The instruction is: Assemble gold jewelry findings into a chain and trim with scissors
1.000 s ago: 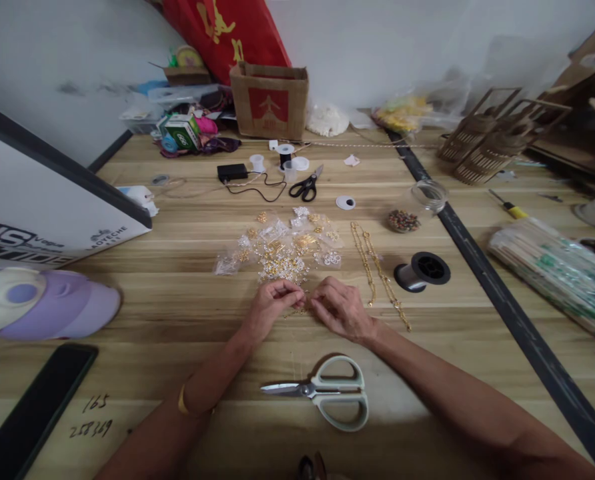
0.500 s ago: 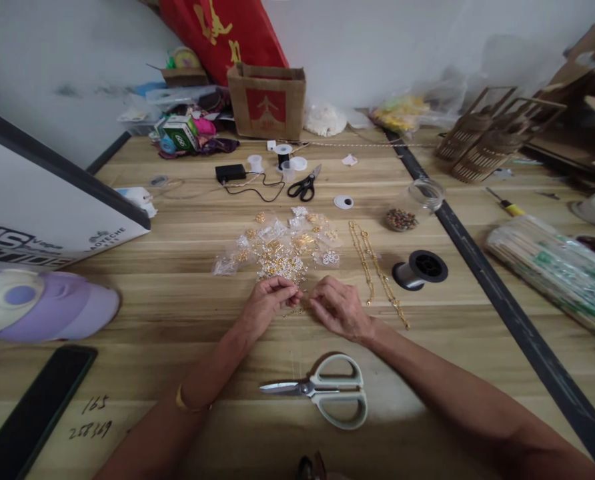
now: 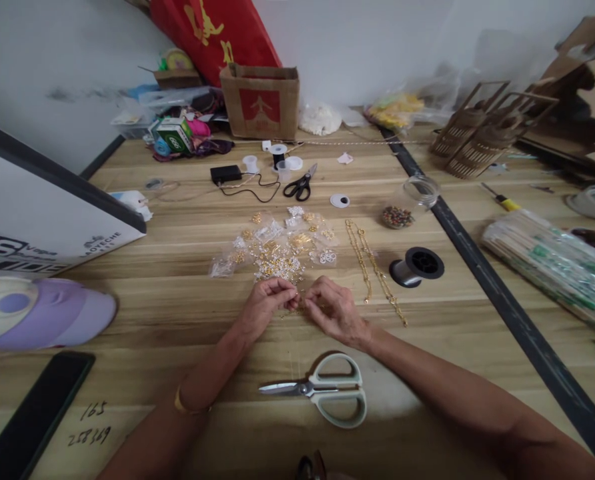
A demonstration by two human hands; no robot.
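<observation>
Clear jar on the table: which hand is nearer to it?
Right. The right hand is on the near side of the clear jar, to its left; the left hand is farther off, left of the right hand.

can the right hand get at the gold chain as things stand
Probably yes: the gold chain lies just to the right of the right hand, with nothing visible blocking the way between them.

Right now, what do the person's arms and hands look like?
The left forearm and right forearm show no sleeves. The left hand and right hand wear no gloves. A thin, curved, gold-coloured bangle circles the left forearm; none shows on the right.
</observation>
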